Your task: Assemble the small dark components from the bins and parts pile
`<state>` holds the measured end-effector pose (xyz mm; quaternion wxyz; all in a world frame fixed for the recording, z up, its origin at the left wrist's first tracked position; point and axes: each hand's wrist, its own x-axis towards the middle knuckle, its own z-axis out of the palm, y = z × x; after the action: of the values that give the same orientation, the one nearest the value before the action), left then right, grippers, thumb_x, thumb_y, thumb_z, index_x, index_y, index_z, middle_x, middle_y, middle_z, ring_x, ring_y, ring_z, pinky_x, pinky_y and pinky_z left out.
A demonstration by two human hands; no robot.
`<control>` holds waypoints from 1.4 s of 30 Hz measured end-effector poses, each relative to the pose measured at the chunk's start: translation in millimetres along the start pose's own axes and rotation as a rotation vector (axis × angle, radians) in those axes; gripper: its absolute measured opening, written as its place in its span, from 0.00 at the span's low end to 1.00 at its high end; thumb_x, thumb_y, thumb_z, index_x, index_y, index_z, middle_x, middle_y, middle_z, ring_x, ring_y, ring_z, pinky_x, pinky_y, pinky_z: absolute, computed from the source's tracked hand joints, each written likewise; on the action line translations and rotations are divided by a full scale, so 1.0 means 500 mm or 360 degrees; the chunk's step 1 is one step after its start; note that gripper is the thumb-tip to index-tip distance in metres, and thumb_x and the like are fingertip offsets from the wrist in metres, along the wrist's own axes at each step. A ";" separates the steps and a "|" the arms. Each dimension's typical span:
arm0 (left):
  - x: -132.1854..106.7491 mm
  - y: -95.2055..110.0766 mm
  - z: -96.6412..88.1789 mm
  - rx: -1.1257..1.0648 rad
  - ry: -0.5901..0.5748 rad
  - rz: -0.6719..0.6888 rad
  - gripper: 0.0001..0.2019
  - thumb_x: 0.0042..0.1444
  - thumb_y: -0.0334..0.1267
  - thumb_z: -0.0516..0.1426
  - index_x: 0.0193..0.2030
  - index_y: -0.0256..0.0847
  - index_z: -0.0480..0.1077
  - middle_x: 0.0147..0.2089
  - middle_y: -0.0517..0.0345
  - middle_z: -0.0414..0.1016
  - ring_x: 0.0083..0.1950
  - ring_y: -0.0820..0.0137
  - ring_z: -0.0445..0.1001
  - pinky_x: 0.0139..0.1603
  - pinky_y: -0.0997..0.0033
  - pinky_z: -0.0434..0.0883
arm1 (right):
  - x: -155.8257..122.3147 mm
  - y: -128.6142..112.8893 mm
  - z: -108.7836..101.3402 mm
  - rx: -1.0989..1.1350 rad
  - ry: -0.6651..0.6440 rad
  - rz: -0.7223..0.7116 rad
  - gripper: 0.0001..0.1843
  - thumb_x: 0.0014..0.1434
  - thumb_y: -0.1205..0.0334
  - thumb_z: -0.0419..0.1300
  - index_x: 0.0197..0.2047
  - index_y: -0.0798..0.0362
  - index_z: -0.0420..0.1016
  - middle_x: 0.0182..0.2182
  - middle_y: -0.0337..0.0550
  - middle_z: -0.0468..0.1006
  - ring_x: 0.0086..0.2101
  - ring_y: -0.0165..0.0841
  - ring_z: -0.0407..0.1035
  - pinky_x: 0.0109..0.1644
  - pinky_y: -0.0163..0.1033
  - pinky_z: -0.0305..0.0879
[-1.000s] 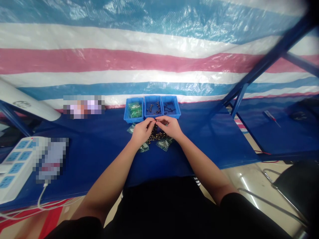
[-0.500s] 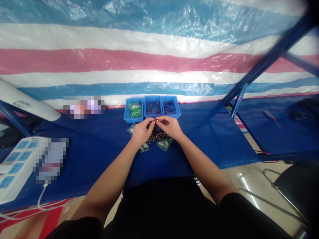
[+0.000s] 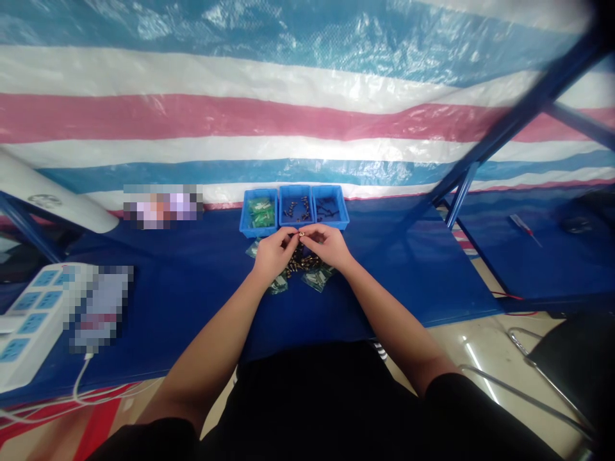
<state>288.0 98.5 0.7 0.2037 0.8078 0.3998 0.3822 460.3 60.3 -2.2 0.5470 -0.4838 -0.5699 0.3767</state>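
Note:
My left hand [image 3: 273,256] and my right hand [image 3: 333,246] meet fingertip to fingertip just in front of the blue bins. Both pinch a small shiny metal part [image 3: 302,235], too small to name exactly. Below them lies a pile of dark and brass-coloured metal parts [image 3: 300,262], partly covered by my hands. Around the pile are small clear plastic bags [image 3: 316,279] with pieces inside. Behind my fingers stand a left bin [image 3: 243,221] with green-tinted packets, a middle bin [image 3: 281,200] with several metal parts, and a right bin [image 3: 343,208] with thin dark pieces.
A white power strip [image 3: 33,320] and a blurred-out device [image 3: 100,307] on a cable lie at the left of the blue table [image 3: 192,301]. A screwdriver [image 3: 526,227] lies on the neighbouring table. Blue frame bars [image 3: 504,128] rise at right; a chair [image 3: 567,358] stands below.
The small metal part has turned between my fingertips and now shows a brighter face. My hands have hardly moved.

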 end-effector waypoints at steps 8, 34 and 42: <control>-0.002 -0.004 0.003 0.0017 -0.0089 0.0029 0.12 0.64 0.43 0.54 0.48 0.42 0.74 0.29 0.62 0.74 0.28 0.74 0.71 0.32 0.75 0.66 | 0.002 0.010 0.000 -0.0038 0.0042 0.0023 0.15 0.56 0.54 0.65 0.44 0.51 0.80 0.38 0.44 0.82 0.36 0.34 0.76 0.43 0.41 0.74; -0.003 0.003 0.000 0.0000 -0.0095 0.0010 0.13 0.64 0.45 0.53 0.47 0.42 0.75 0.35 0.58 0.79 0.29 0.72 0.74 0.33 0.74 0.68 | 0.002 0.009 0.000 0.0016 0.0072 -0.0002 0.13 0.56 0.56 0.65 0.43 0.53 0.80 0.39 0.45 0.83 0.38 0.34 0.77 0.45 0.41 0.74; -0.002 0.002 0.000 0.0011 -0.0088 0.0030 0.14 0.65 0.45 0.53 0.48 0.42 0.75 0.34 0.58 0.79 0.30 0.72 0.74 0.33 0.74 0.68 | 0.003 0.013 0.000 0.0000 0.0074 0.0005 0.14 0.56 0.56 0.65 0.44 0.53 0.80 0.39 0.45 0.83 0.37 0.34 0.77 0.44 0.41 0.74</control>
<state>287.9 97.0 1.0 0.2083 0.8226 0.3876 0.3602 461.3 63.4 -7.9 0.5595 -0.4934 -0.5563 0.3662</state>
